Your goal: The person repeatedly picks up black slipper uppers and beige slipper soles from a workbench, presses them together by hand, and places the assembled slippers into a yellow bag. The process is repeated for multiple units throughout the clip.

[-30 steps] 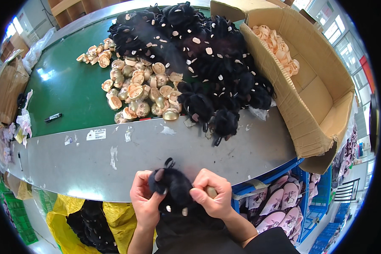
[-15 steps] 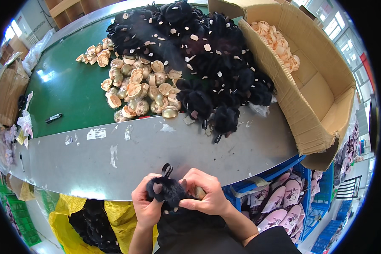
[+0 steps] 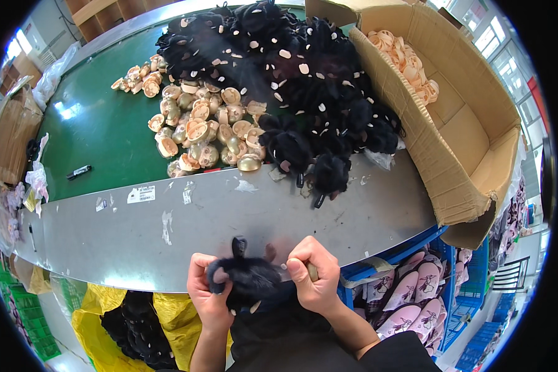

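Pinched at its left side, a black plush toy (image 3: 253,280) with small pinkish ears and a black loop hangs from my left hand (image 3: 208,291) at the table's near edge. It looks slightly blurred. My right hand (image 3: 316,276), to the right of the toy and apart from it, is closed around a small gold plastic face piece (image 3: 312,271), mostly hidden by the fingers. Beyond my hands lies a pile of gold and peach plastic face pieces (image 3: 198,130). Beside it, a big heap of black plush toys (image 3: 316,80) covers the back and right of the table.
A cardboard box (image 3: 471,142) holding peach-coloured plastic pieces (image 3: 406,65) stands at the right. Blue crates (image 3: 459,297) with pink slippers (image 3: 415,291) are below it. A yellow bag (image 3: 96,316) with black plush is at lower left. A marker (image 3: 79,172) lies on the green mat (image 3: 105,130).
My right hand has drawn away from the plush toy to the right with the gold face piece in it. The toy, still in my left hand, has shifted and tilted.
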`<action>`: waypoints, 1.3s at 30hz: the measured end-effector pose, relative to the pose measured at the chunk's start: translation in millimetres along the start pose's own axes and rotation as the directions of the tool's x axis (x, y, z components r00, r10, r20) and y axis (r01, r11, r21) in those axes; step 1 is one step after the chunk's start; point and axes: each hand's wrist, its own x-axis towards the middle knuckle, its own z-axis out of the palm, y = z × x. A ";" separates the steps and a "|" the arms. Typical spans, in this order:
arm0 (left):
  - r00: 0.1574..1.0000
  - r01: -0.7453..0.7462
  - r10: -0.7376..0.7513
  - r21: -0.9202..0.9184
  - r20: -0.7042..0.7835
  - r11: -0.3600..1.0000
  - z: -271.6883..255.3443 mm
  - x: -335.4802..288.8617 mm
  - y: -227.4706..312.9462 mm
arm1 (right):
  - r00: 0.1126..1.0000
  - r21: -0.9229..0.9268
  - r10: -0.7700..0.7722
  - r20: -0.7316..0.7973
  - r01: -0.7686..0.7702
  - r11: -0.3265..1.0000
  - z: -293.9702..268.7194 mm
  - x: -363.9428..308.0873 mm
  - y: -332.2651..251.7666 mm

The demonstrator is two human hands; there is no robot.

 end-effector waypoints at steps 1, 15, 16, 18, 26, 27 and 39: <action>0.999 0.028 -0.026 -0.067 0.024 0.997 -4.5 1.1 -1.2 | 1.000 0.020 0.021 0.002 -0.021 1.000 -0.8 -0.7 1.1; 0.911 0.349 -0.317 -0.082 0.264 0.933 -6.1 0.4 7.0 | 0.956 0.207 0.101 0.277 -0.162 0.965 2.9 -3.8 3.3; 0.890 0.378 -0.306 -0.171 0.338 0.910 -10.0 1.9 1.8 | 0.947 0.199 0.124 0.297 -0.188 0.962 2.7 -4.0 0.5; 0.887 0.440 -0.381 -0.228 0.260 0.869 -6.5 -2.2 1.9 | 0.939 0.255 0.168 0.299 -0.248 0.935 5.6 -3.5 -6.7; 0.827 0.559 -0.540 -0.328 0.155 0.761 -11.7 -9.1 0.9 | 0.947 0.174 0.231 0.221 -0.272 0.946 7.4 1.0 -5.8; 0.821 0.568 -0.551 -0.327 0.152 0.756 -10.1 -10.2 3.3 | 0.942 0.166 0.271 0.196 -0.304 0.938 6.4 0.1 -3.3; 0.928 0.348 -0.356 0.080 0.111 0.934 15.4 -15.6 -1.9 | 0.923 0.211 0.318 0.216 -0.362 0.908 0.1 -1.8 -2.0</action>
